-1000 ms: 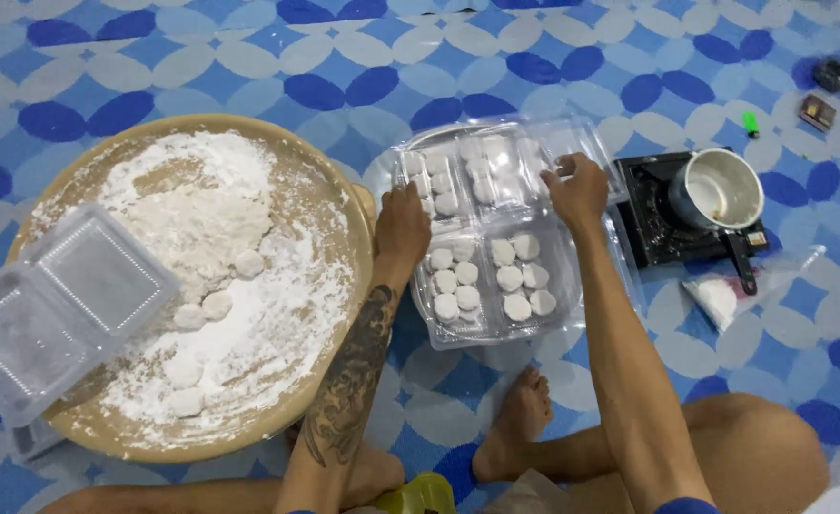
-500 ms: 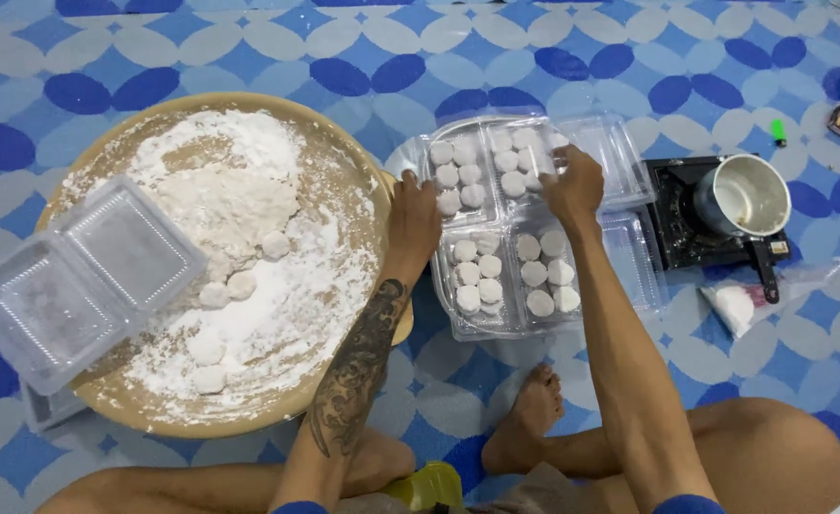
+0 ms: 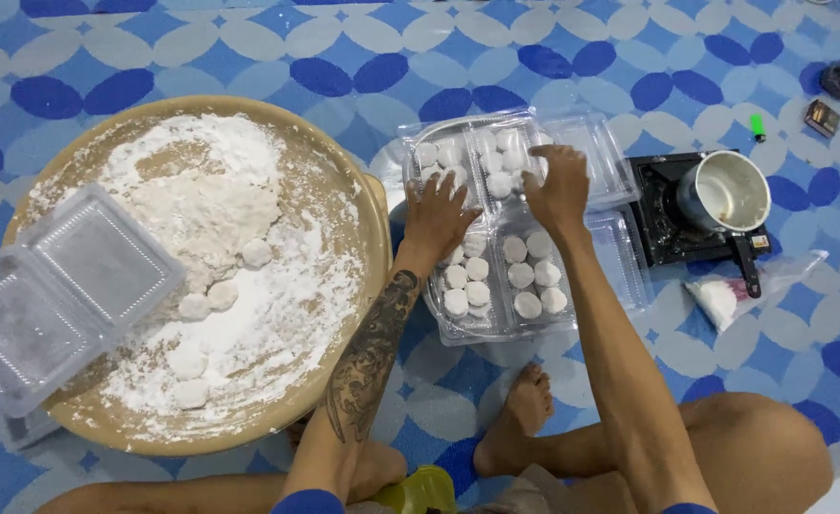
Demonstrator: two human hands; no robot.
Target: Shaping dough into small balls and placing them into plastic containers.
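Floor: blue-and-white patterned mat is spread under everything.
Clear trays: white dough rounds are packed in rows.
Left hand: laid flat, fingers spread, on a tray; nothing gripped.
Right hand: rested open on the farther tray's rounds.
Round tray: flour and loose rounds are held.
Empty clamshell: propped on that tray's left edge.
Packet: clear, white powder, beside a black stove.

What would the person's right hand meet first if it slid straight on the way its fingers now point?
The right hand points up and slightly left, its fingers over the far clear plastic box. It would probably meet first the white dough rounds in that box, then blue patterned floor. Height above them is unclear.
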